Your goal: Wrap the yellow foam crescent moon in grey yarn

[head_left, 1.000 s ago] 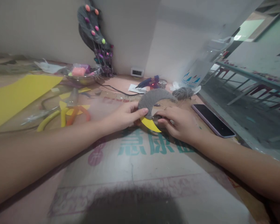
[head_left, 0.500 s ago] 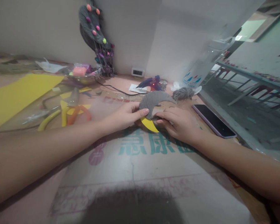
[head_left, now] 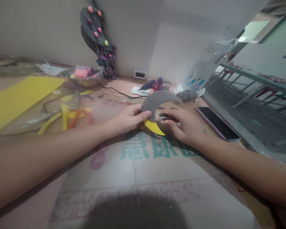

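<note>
A yellow crescent (head_left: pixel 154 128), most of it wound with grey yarn (head_left: pixel 152 103), is held up above the table. My left hand (head_left: pixel 131 117) pinches its left side, with the thumb on top of the yarn and the fingers behind. The lower tip shows bare yellow. Inside the curve, my right hand (head_left: pixel 181 124) has its thumb and fingers curled together around something small and dark, too blurred to name. A ball of grey yarn (head_left: pixel 187 94) lies just behind the crescent on the right.
A blue glue gun (head_left: pixel 151 85) with a red light stands behind. Pliers with yellow handles (head_left: pixel 51 122), orange-handled scissors (head_left: pixel 75 118) and a yellow sheet (head_left: pixel 21 98) lie left. A phone (head_left: pixel 218 123) is on the right. A yarn-wrapped crescent with pompoms (head_left: pixel 92 28) hangs at the back wall.
My right hand has shifted slightly right, and its fingers have moved a little off the crescent's inner edge. The crescent has turned very slightly; my left hand keeps its hold.
</note>
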A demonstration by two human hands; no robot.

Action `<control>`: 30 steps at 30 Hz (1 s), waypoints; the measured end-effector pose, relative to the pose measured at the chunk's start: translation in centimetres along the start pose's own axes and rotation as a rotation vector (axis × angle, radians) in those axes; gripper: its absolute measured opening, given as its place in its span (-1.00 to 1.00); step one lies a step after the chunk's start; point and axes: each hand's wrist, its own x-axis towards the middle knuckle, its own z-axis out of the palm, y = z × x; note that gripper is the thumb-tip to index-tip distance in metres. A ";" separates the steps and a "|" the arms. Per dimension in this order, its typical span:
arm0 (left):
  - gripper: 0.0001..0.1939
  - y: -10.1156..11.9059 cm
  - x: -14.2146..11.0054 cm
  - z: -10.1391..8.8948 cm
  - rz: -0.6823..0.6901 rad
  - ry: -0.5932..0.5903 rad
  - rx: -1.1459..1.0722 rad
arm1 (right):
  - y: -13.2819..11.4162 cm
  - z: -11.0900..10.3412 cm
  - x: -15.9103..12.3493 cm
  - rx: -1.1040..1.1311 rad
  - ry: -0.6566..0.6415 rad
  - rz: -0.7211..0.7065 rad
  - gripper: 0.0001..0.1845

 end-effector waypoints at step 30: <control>-0.68 -0.7 0.2 -0.3 0.035 -0.041 -0.016 | -0.1 0.1 0.1 -0.028 -0.005 -0.089 -0.66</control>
